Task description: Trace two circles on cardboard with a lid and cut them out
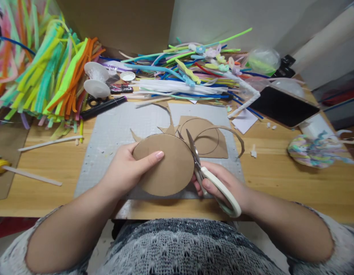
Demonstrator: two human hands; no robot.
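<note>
A round cardboard disc [168, 172] is pinched at its left edge by my left hand [131, 164], the thumb lying on top. My right hand [219, 179] grips white-handled scissors [222, 189], their blades parted at the disc's right edge. Behind the disc, on the grey cutting mat [108, 126], lies a cardboard piece [222, 147] with a circle drawn on it. Curved cardboard offcuts [169, 126] are scattered around the disc's far edge. Part of my right hand's fingers is hidden by the scissors.
Pipe cleaners in many colours [47, 76] are heaped at the left; more [179, 82] lie along the back. A spool [96, 80] and a black marker [104, 108] sit left of centre. A dark-screened phone [282, 105] and a pastel bundle [308, 151] are at the right.
</note>
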